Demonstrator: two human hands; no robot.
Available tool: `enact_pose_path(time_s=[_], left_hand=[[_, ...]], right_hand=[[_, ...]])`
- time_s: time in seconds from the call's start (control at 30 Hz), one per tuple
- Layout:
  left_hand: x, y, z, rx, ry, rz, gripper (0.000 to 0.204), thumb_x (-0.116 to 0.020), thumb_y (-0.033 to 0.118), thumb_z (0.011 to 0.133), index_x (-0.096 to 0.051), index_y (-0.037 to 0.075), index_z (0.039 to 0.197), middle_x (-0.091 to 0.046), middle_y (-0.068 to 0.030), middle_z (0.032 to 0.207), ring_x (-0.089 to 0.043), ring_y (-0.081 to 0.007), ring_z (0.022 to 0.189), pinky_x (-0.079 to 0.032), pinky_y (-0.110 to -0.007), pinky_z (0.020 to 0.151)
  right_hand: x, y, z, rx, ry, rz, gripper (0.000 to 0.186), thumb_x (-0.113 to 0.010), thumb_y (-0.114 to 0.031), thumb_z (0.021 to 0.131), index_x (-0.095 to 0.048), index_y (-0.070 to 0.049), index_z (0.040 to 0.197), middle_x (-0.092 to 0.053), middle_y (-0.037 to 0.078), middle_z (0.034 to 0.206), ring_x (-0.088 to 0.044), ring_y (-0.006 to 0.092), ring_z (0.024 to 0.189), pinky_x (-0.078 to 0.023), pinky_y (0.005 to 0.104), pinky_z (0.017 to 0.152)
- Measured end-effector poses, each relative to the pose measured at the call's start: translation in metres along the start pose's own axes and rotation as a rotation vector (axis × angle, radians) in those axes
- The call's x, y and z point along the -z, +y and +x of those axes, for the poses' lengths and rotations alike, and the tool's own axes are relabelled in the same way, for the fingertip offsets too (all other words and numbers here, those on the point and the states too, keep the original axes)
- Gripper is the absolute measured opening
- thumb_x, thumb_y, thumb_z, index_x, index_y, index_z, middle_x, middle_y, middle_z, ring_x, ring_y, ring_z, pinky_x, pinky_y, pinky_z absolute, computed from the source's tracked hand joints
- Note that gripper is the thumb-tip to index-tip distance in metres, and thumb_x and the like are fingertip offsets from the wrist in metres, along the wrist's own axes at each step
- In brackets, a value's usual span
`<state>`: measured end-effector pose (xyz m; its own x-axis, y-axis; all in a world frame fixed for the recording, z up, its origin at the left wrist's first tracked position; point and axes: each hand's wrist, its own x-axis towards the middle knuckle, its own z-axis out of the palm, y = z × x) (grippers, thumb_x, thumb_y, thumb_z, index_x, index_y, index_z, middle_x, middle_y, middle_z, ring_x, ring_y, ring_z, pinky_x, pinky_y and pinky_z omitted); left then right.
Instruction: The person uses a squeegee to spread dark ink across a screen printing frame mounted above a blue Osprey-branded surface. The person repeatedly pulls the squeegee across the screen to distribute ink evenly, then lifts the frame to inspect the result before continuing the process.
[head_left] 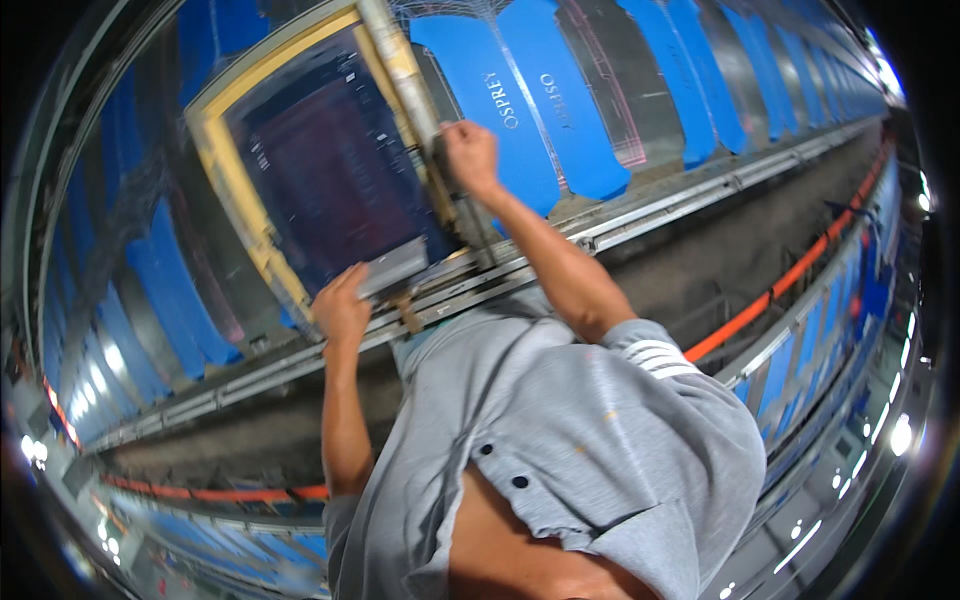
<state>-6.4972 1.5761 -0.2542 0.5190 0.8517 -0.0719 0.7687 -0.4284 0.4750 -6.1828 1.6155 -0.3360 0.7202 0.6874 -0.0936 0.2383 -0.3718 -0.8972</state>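
A printing screen (222, 170) with a yellow-edged frame and dark mesh lies tilted on the long table before me. My left hand (343, 303) is closed over the frame's near left corner, its fingertips beside the end of a grey, flat-bladed squeegee (396, 268). That squeegee rests on the mesh along the near edge; whether my fingers also touch it is hard to tell. At the frame's right side my right hand (470, 157) is curled into a fist against the bar, its inner fingers hidden. Blue fabric pieces (530, 110) with pale lettering lie flat to the right.
More blue pieces (165, 290) line the table on both sides. A metal rail (690, 195) runs along the near table edge, close to my body. Behind me are an orange-red pipe (790, 280) and another table with blue pieces (800, 355).
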Motion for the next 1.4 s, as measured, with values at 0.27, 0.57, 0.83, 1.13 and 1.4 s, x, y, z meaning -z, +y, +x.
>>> enact_pose_path(time_s=[0.27,0.57,0.83,1.13,1.4], left_hand=[[0.050,-0.094,-0.022,-0.039,-0.062,0.035,0.046,-0.056,-0.007,0.072,-0.079,0.007,0.109,-0.077,-0.0114,0.114,-0.073,-0.0283,0.109,-0.056,-0.040,0.096],[0.030,-0.109,-0.049,-0.106,-0.001,0.034,0.044,-0.058,-0.005,0.072,-0.077,0.005,0.110,-0.077,-0.0118,0.115,-0.072,-0.0301,0.111,-0.055,-0.043,0.097],[0.000,-0.129,-0.063,-0.143,0.019,0.152,0.050,-0.061,-0.003,0.075,-0.072,0.005,0.123,-0.072,-0.0098,0.129,-0.066,-0.0276,0.124,-0.049,-0.042,0.104],[0.019,-0.172,0.180,-0.258,0.227,0.268,0.037,-0.056,-0.001,0.085,-0.074,0.006,0.117,-0.075,-0.0099,0.122,-0.071,-0.0315,0.111,-0.055,-0.044,0.094],[0.086,-0.191,0.316,-0.220,-0.085,0.230,0.032,-0.062,0.009,0.080,-0.080,0.019,0.105,-0.075,-0.0176,0.096,-0.070,-0.0420,0.094,-0.056,-0.053,0.083]], right_hand=[[-0.061,-0.032,-0.043,-0.097,0.011,-0.123,0.038,-0.062,-0.037,0.093,-0.078,-0.002,0.095,-0.071,0.026,0.084,-0.070,0.0449,0.083,-0.054,0.0506,0.077],[-0.078,-0.022,-0.039,-0.047,0.042,-0.169,0.038,-0.063,-0.035,0.094,-0.077,0.000,0.099,-0.071,0.026,0.083,-0.070,0.0397,0.077,-0.053,0.0458,0.074],[-0.088,-0.036,-0.040,-0.133,0.023,-0.263,0.037,-0.059,-0.035,0.095,-0.078,-0.003,0.099,-0.073,0.027,0.094,-0.069,0.0472,0.093,-0.054,0.0524,0.088],[-0.079,-0.045,-0.039,-0.182,0.011,-0.431,0.037,-0.061,-0.037,0.096,-0.078,-0.005,0.105,-0.070,0.025,0.105,-0.067,0.0430,0.099,-0.053,0.0505,0.088],[-0.144,-0.172,0.058,0.869,-0.182,-0.551,0.065,-0.079,-0.056,0.080,-0.071,-0.012,0.128,-0.063,0.014,0.132,-0.054,0.0348,0.129,-0.043,0.0504,0.107]])
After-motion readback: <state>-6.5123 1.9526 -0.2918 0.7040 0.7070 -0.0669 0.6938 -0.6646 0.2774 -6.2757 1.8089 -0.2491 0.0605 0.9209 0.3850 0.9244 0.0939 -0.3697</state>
